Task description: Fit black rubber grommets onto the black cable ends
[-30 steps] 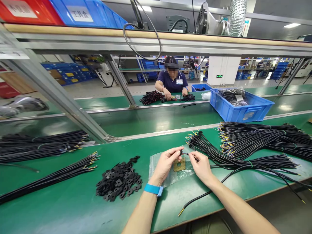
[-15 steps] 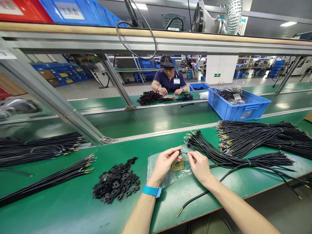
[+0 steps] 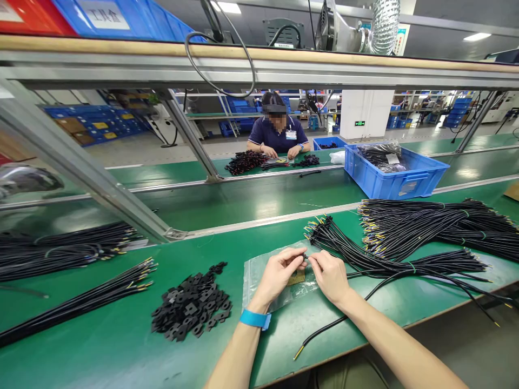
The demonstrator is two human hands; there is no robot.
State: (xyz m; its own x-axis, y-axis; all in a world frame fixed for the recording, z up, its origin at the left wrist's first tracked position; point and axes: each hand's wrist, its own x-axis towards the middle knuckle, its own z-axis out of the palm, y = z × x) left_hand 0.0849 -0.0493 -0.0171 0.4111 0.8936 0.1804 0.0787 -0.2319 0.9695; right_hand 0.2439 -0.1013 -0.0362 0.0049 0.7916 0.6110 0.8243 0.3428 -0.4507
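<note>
I clamped a small black piece (image 3: 305, 256) in my left hand (image 3: 279, 274), while my right hand (image 3: 331, 276) pinched a black cable (image 3: 354, 275) close against it, above the clear bag (image 3: 254, 276) on the worktop (image 3: 117, 351), probably for steadiness.

Layout of the worktop (image 3: 101, 346). Centre: a bag (image 3: 253, 276), with the left hand (image 3: 279, 273) above it and the right hand (image 3: 330, 275) at its right margin. Left of the bag: a heap of flat pieces (image 3: 190, 308); farther left, a cable bundle (image 3: 77, 300). Right of the bag: a second bundle (image 3: 421, 266), with a cable stack (image 3: 421, 227) behind it, toward the far edge. Near edge: the end of a loose cable (image 3: 320, 333). Beyond the far edge: a bin (image 3: 377, 183), behind the stack.
</note>
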